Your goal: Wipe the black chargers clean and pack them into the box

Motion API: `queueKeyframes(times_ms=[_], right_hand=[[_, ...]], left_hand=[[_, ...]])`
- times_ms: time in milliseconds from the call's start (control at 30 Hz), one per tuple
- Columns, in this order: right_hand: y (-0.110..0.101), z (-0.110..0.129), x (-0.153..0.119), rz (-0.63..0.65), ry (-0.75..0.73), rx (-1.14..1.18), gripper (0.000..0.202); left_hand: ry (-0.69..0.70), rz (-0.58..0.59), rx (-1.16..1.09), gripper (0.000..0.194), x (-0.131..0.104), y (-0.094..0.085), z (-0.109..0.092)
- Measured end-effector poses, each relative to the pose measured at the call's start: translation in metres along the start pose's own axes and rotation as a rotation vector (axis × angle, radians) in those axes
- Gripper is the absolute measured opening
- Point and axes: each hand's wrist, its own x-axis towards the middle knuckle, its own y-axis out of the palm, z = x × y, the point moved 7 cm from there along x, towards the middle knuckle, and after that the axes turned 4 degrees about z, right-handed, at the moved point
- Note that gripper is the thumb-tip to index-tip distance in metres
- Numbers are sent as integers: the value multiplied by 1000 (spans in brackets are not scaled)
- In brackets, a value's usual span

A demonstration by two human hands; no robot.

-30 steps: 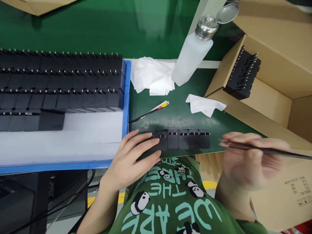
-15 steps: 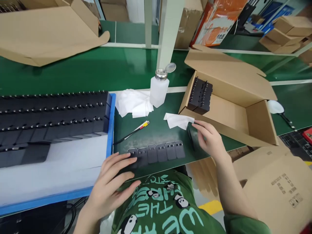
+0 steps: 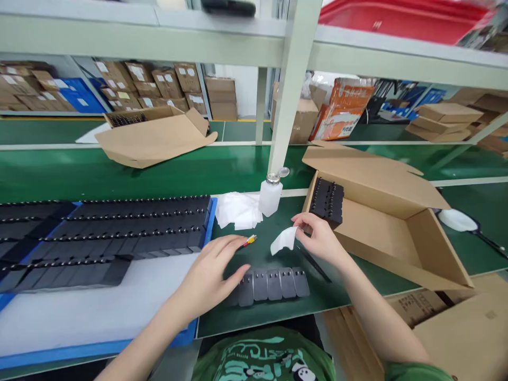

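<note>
My right hand [image 3: 315, 235] pinches the corner of a small white cloth [image 3: 284, 241] above the green table, just left of an open cardboard box. My left hand [image 3: 216, 272] is spread, its fingers apart, over the left end of a row of flat dark pieces [image 3: 273, 284] with small round studs. The tip of a cable with red and yellow ends [image 3: 250, 241] shows by its fingertips; the rest is covered. Black tweezers [image 3: 314, 263] lie under my right hand. A white pump bottle [image 3: 270, 196] stands beside a pile of white wipes [image 3: 238, 209].
At left a blue-edged tray [image 3: 191, 332] holds many dark pieces in rows. The open cardboard box [image 3: 377, 233] at right has dark blocks in its left end. A pale post [image 3: 291, 84] rises behind the bottle. Another opened box [image 3: 154, 137] lies beyond.
The view has tilted up, showing more shelving. My right hand has lifted the cloth and drawn it nearer the row. My left hand has moved forward, over the cable's near part.
</note>
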Motion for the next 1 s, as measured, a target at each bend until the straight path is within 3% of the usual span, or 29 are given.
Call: queueKeyframes(times_ms=[100, 167, 300, 433, 567, 733, 900, 1000], right_hand=[[-3, 23, 7, 50, -40, 234, 7], [-8, 23, 12, 23, -20, 356, 13], [-29, -5, 31, -151, 104, 425, 26], [-49, -26, 60, -349, 203, 357, 26], [-44, -17, 82, -467, 203, 308, 25], [-19, 1, 82, -501, 100, 383, 27], [-13, -7, 76, -536, 28, 551, 28], [-13, -14, 78, -539, 1, 655, 27]], left_hand=[[23, 33, -121, 32, 50, 15, -14], [4, 1, -156, 23, 84, 24, -6], [-109, -109, -233, 51, 148, 31, 49], [-43, -1, -332, 45, 189, 41, 83], [18, 41, -356, 42, 198, 53, 81], [82, -62, -313, 47, 191, 72, 59], [61, -192, -216, 48, 178, 83, 49], [56, -201, -141, 47, 177, 83, 43]])
